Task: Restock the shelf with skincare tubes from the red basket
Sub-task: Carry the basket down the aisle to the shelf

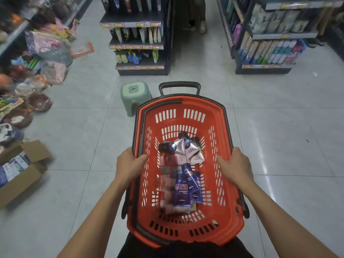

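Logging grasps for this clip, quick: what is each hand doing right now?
Left hand: grips the left rim of the red basket.
Right hand: grips the basket's right rim.

Head camera looks steeply down, close over red basket (186,108), facing aisle.

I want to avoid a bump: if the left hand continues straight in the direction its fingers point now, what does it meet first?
The left hand grips the red basket rim, fingers pointing inward and right. Going on, it would probably meet the dark-capped tube in the pile first, though depth is unclear.
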Tool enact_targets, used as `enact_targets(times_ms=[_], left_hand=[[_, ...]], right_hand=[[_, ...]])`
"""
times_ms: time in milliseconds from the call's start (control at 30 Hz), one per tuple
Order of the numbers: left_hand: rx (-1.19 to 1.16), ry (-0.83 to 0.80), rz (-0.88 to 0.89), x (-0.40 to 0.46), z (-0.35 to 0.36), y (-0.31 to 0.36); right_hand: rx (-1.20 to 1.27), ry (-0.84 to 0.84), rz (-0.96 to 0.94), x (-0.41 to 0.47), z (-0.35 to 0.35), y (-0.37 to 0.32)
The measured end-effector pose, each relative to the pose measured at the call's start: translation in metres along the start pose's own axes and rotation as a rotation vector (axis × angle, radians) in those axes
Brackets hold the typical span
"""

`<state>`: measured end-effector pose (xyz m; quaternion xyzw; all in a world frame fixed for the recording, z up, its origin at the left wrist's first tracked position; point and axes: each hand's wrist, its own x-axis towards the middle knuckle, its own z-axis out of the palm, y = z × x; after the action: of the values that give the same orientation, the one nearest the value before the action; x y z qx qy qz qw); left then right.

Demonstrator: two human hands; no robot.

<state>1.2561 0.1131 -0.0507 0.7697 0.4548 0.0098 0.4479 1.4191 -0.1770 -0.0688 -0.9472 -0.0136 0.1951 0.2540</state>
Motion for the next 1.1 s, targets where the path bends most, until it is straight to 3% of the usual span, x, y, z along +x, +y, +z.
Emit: enact_targets(times_ms=[233, 733, 1100], left_hand=[[0.002, -0.041, 0.021, 0.082, -0.001, 0.030], [-0.015, -0.113, 0.109, 0.309, -0.071, 0.121], [0.007, -0.099, 0.093, 0.399, -0.073, 0.162]], right_hand=[[0.003, 0.008, 0.020, 0.066, 0.000, -0.048], [0.015, 0.055, 0.053, 0.208, 0.017, -0.216], [0.039, 0.076, 0.053, 0.286, 0.018, -0.264]])
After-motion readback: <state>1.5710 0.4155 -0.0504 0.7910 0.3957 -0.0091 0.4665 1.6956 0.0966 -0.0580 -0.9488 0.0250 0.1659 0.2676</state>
